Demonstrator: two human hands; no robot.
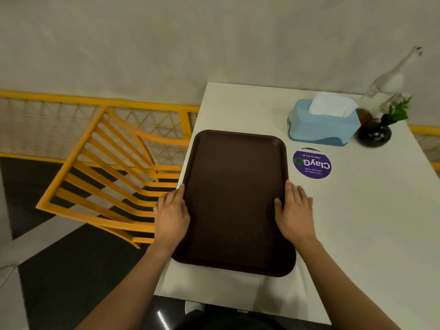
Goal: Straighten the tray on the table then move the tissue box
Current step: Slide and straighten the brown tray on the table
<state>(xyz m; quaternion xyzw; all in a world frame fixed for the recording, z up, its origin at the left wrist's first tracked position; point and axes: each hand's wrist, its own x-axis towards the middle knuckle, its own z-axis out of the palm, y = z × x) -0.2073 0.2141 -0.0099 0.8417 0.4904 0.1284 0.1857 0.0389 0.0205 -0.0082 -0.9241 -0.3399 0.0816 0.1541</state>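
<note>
Head view: left hand [172, 210] and right hand [294, 210] clamp the brown tray's [234, 198] long edges at frame centre; its left rim overhangs the worktop [357, 222], so it could tip off

Both forearms are bare from the bottom edge of the view to the wrists, with no sleeve, watch, or band showing. The left hand [172, 211] and right hand [294, 210] are bare too, no rings or gloves, with short nails at the fingertips. Below the wrists, a dark garment shows at the bottom edge.
</note>
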